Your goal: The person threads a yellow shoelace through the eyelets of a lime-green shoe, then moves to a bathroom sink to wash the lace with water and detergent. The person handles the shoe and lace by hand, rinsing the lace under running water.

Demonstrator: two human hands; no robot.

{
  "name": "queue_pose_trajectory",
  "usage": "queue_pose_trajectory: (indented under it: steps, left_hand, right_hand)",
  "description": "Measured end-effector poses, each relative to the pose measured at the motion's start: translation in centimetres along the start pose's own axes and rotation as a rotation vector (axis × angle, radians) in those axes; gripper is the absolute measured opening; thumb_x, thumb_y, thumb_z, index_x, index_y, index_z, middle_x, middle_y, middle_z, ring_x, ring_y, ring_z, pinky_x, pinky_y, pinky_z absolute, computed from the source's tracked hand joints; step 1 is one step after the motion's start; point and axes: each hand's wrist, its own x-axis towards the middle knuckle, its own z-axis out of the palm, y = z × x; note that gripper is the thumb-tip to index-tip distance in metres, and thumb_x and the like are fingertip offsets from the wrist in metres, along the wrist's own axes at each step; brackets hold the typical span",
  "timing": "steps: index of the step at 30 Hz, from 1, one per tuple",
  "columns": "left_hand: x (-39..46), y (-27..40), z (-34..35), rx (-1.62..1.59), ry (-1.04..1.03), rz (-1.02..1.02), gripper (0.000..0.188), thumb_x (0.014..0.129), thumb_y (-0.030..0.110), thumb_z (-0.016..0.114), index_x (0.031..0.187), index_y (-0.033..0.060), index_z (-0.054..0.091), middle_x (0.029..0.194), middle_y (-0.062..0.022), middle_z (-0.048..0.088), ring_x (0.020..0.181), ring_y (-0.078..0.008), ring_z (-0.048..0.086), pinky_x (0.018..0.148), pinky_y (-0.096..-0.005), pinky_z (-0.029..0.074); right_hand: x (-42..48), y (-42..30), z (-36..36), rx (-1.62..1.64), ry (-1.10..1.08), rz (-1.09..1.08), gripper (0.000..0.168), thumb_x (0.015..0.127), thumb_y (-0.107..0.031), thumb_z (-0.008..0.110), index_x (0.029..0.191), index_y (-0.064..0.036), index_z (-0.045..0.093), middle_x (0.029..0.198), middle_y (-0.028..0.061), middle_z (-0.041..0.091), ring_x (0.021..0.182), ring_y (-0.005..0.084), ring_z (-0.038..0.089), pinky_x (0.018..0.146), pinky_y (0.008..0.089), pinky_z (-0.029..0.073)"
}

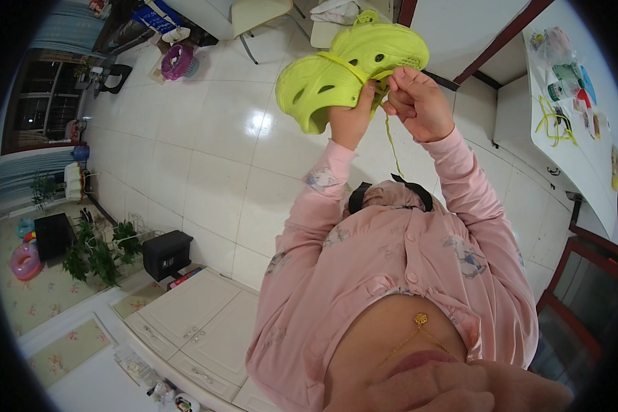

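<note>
A pair of lime-green foam clogs (350, 64) is held up in front of me, side by side, with a yellow-green ribbon across the uppers. My left hand (354, 114) grips the clogs near their openings, its fingers partly hidden inside the nearer one. The fingertips of my right hand (417, 100) pinch the yellow-green ribbon (383, 75) beside my left thumb. A loose end of ribbon hangs below the clogs, between my wrists.
At the right stands a white counter (541, 131) with a plastic bottle (564, 90), yellow-green ribbons (552, 123) and small items. A chair (260, 18) is beyond the clogs. Purple basket (177, 62), black box (167, 253) and white cabinet (190, 314) are at the left.
</note>
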Motion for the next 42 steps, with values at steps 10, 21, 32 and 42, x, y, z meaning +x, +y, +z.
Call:
queue_pose_trajectory:
  steps: [10, 21, 32, 42]
  left_hand:
    - [1.6, -2.3, -1.2, 0.438, -0.200, 0.311, 0.031, 0.082, 0.021, 0.061, 0.109, 0.0049, 0.057, 0.108, -0.0091, 0.059, 0.100, -0.0274, 0.055, 0.086, -0.0389, 0.041]
    - [2.0, 1.0, -2.5, -0.475, -0.107, -0.595, 0.022, 0.086, 0.014, 0.055, 0.100, -0.0017, 0.057, 0.097, -0.0060, 0.060, 0.083, -0.0132, 0.058, 0.070, -0.0263, 0.048]
    - [1.7, 1.7, -2.3, -0.494, -0.403, -0.936, 0.035, 0.093, 0.029, 0.042, 0.111, 0.0009, 0.052, 0.103, -0.0061, 0.058, 0.089, -0.0149, 0.058, 0.075, -0.0279, 0.048]
    - [2.4, 2.5, -2.0, -0.367, -0.354, -0.803, 0.027, 0.085, 0.019, 0.049, 0.090, -0.0056, 0.058, 0.080, -0.0059, 0.060, 0.064, -0.0142, 0.057, 0.057, -0.0293, 0.047]
  right_hand:
    - [-3.6, -3.3, 5.6, 0.734, 0.104, 0.181, 0.039, 0.086, -0.014, 0.044, 0.112, 0.014, 0.036, 0.099, 0.0163, 0.053, 0.094, 0.0242, 0.054, 0.084, 0.0348, 0.045]
    - [-2.0, -2.7, 0.9, -1.355, 0.167, -0.628, 0.037, 0.076, 0.003, 0.055, 0.112, -0.007, 0.052, 0.110, 0.0093, 0.055, 0.093, 0.0224, 0.057, 0.075, 0.0325, 0.048]
    - [-1.1, 0.2, -0.5, -2.086, -0.537, -0.671, 0.016, 0.068, -0.010, 0.054, 0.083, -0.006, 0.051, 0.075, 0.0065, 0.049, 0.069, 0.0249, 0.053, 0.061, 0.0355, 0.045]
    - [1.0, -3.4, -0.4, -2.197, -0.264, -0.998, 0.014, 0.066, -0.013, 0.056, 0.078, -0.006, 0.053, 0.074, 0.0071, 0.053, 0.069, 0.0270, 0.053, 0.067, 0.0373, 0.042]
